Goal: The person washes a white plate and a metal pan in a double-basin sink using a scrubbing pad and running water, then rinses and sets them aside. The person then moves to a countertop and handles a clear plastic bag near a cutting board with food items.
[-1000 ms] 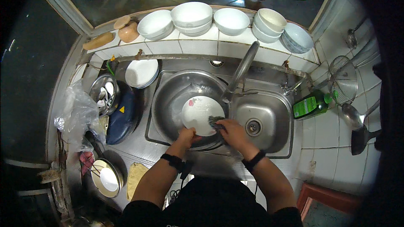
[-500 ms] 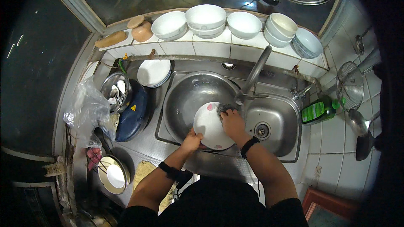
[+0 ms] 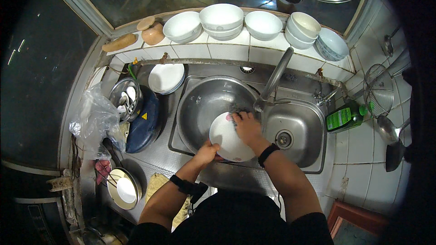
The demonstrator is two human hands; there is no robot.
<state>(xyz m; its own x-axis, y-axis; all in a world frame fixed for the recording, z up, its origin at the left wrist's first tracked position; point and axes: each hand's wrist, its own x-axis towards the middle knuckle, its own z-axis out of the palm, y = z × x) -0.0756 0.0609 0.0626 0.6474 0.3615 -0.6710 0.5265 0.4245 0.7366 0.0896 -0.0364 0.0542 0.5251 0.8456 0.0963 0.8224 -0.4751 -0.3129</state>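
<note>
A white plate [image 3: 227, 141] with pink flower marks is tilted over the near right part of a large steel basin [image 3: 193, 109] set in the sink. My left hand [image 3: 207, 152] grips the plate's left rim, thumb on top and fingers underneath. On the plate's upper right edge, my right hand [image 3: 248, 129] presses a dark grey scouring pad [image 3: 237, 109], mostly hidden beneath its fingers. The faucet spout [image 3: 275, 78] leans just beyond my right hand, over the divider between basin and small sink bowl [image 3: 297, 124].
White bowls [image 3: 221, 18] line the tiled ledge behind. Stacked plates [image 3: 166, 78], a steel bowl of spoons [image 3: 127, 99], a blue lid [image 3: 144, 124] and a plastic bag [image 3: 96, 117] crowd the left. A green detergent bottle [image 3: 344, 117] stands right; a strainer [image 3: 378, 90] hangs on the wall.
My right hand has slid slightly up and left along the plate's edge with the scouring pad, blurring a little. My left hand keeps its hold on the rim.
</note>
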